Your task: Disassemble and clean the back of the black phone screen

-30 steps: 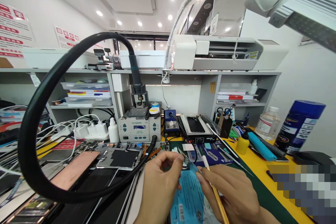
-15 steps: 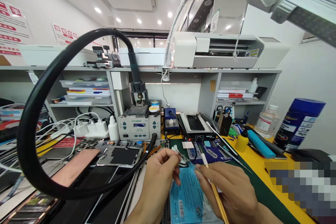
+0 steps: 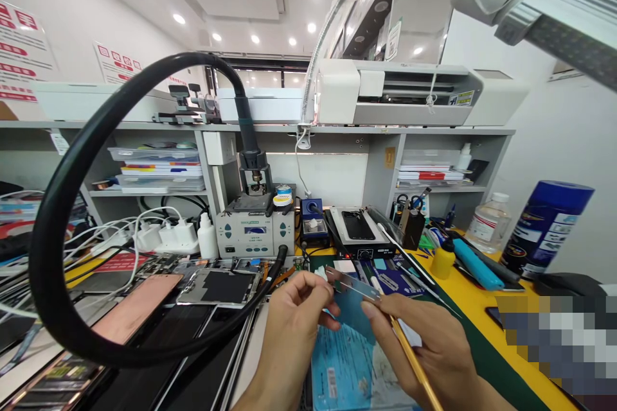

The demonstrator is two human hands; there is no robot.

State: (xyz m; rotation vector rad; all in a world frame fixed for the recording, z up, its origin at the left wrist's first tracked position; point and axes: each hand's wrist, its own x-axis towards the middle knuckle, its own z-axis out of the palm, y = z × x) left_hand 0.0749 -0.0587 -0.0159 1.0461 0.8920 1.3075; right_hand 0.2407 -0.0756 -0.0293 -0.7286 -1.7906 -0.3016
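A thin metallic sheet with slots is held up between my two hands, over a blue printed package. My left hand is closed with thumb and fingertips together near the sheet's left end; what is pinched there is too small to make out. My right hand grips the sheet's right end between thumb and forefinger. A yellow-handled tool with a white upper part also lies in my right hand, slanting down to the lower right.
A thick black hose loops over the left side, above phone parts and a copper-coloured panel. Behind stands a grey control station. Bottles, a blue spray can and a yellow bottle stand at right.
The metallic sheet has turned so that its flat face and slots show more. My right hand has shifted slightly right, and the yellow-handled tool has moved with it.
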